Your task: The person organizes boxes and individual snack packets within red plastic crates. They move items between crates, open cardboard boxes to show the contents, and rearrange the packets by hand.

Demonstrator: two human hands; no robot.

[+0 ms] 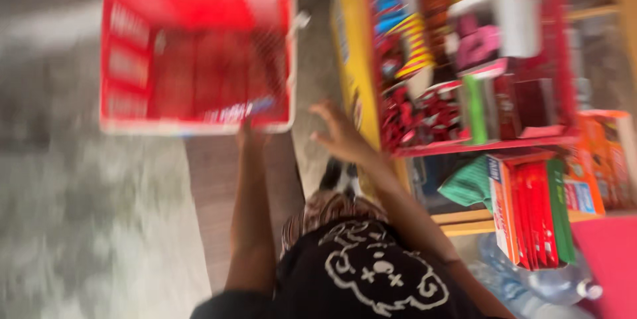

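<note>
Black printed shirt (371, 272) fills the bottom of the view, both arms reaching out from it. Left hand (247, 134) sits at the near rim of the red crate (133, 60), probably gripping it, though blur hides how tightly. Right hand (338, 134) hangs bare just right of the crate, fingers spread wide, holding nothing, near the yellow edge of a shelf (355, 53) crowded with packets. Crate looks empty inside as far as the blur allows; nothing from the shelf lies in it yet
</note>
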